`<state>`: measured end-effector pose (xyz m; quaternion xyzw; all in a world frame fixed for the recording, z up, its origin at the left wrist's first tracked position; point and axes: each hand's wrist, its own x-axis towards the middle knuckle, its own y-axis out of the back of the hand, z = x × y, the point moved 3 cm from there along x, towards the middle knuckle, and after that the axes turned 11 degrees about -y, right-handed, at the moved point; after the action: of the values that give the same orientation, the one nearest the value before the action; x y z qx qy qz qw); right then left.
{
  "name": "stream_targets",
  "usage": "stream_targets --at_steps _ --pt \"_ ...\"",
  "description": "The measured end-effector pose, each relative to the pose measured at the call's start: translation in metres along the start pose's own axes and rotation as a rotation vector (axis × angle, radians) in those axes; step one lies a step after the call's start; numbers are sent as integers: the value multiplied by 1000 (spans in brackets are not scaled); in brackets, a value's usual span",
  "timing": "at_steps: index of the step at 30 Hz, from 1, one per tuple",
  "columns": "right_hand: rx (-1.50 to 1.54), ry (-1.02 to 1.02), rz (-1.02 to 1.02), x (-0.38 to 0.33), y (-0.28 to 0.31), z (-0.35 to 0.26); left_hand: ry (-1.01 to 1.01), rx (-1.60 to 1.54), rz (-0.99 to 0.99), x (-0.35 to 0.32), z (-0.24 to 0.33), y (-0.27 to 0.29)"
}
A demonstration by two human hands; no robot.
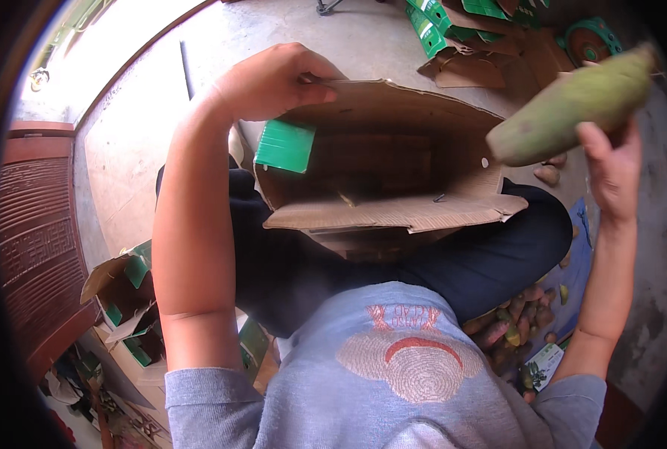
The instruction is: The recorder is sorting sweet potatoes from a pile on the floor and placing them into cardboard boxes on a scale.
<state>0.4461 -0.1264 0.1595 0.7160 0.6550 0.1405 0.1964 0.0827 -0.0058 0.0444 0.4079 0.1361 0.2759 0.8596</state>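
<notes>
An open cardboard box [378,213] stands between my legs, its mouth tilted up toward me, with a green patch at its left inner corner. The inside is dark, and little of what lies in it shows. My left hand [281,82] is closed on the box's far left rim. Off to the right of the box, my right hand [610,161] holds up a long, thick green fruit [573,112], tapered at its far end and slightly blurred. Its exact kind is unclear. The thumb shows on the near side; most of the other fingers are hidden behind it.
Reddish and yellow-green produce [516,318] lies heaped on a blue sheet [584,262] beside my right leg. Green-and-brown cartons [472,52] are piled at the far right, near a teal roll [591,41]. Another open carton [120,288] sits left, near a brown wooden door [38,232].
</notes>
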Motion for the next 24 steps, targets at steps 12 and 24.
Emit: stream_targets --at_steps 12,24 --pt "-921 71 -853 36 -222 100 -54 69 39 -10 -7 1" --pt "-1070 61 -1002 58 -288 128 -86 59 35 -8 -2 -3"
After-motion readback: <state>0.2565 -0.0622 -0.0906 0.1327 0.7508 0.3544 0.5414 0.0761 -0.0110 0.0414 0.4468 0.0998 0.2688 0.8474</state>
